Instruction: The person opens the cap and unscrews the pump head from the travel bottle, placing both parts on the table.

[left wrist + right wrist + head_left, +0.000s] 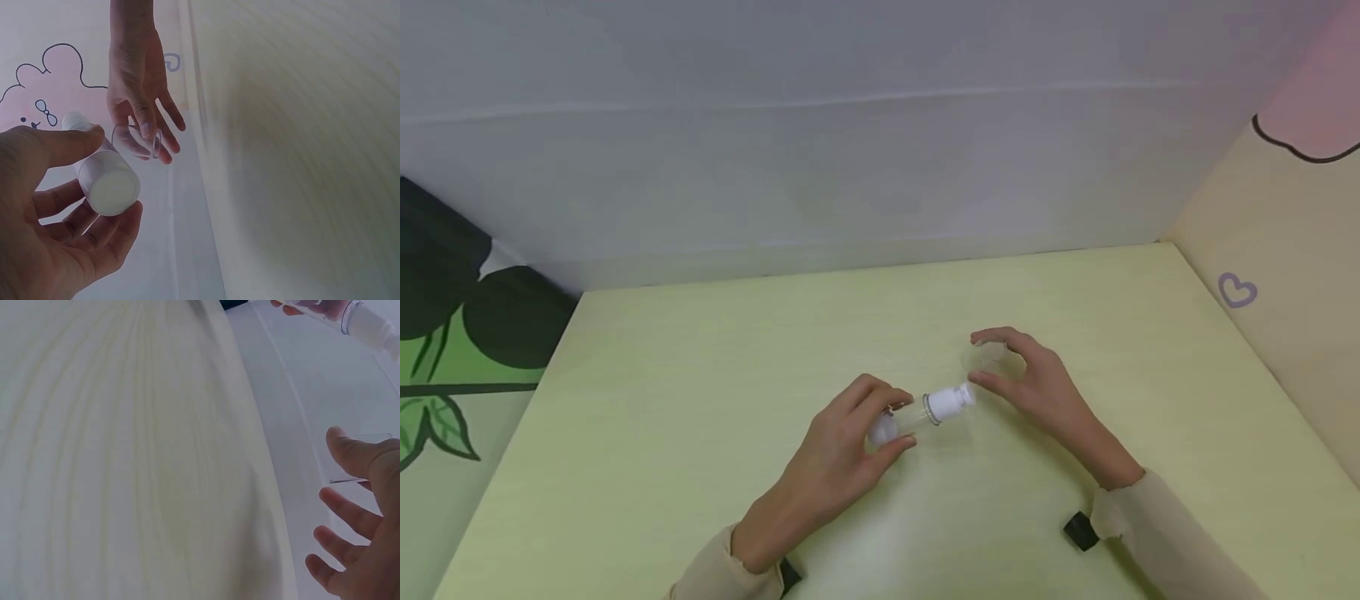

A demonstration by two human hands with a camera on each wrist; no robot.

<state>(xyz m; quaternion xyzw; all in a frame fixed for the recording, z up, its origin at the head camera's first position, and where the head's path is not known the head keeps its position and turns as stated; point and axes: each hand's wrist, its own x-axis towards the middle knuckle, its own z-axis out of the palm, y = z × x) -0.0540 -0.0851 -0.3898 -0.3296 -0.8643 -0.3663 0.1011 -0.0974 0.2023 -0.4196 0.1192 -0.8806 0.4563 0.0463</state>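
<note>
- Left hand [838,450] grips the bottle [917,412] near its base, lower centre of the head view; it looks light, stiff, perhaps slippery: hold the body.
- Right hand [1041,383] pinches the clear cap [982,358], probably brittle: hold its sides lightly.

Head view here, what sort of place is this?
Probably an indoor corner decorated for children, perhaps a playroom or classroom, though I can't be sure: a pale yellow-green table stands by walls bearing a pink cartoon figure and a purple heart.
</note>
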